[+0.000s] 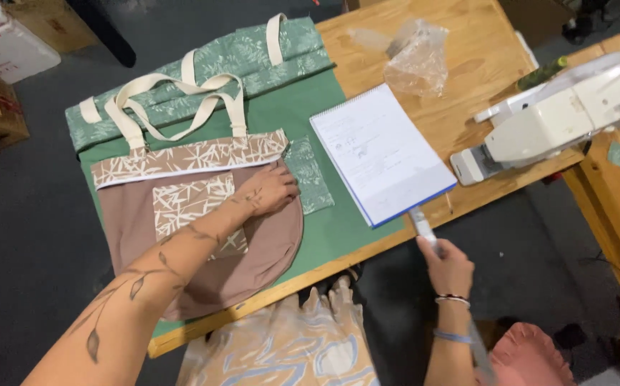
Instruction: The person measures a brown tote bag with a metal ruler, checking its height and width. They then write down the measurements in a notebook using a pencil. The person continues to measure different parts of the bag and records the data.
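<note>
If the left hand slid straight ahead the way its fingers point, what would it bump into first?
Probably the small green fabric piece just past the left hand's fingertips, beside the brown bag; the notebook lies farther on.

Both arms are seen bare, with no sleeves. The left forearm [160, 275] is marked from elbow to wrist with a dark tattoo of a thin vine with small leaves, which is carried onto the left hand [267, 191]. Below the right hand [449, 268], two bands are worn: a beaded bracelet [453, 300] and a blue one [453, 336].
</note>
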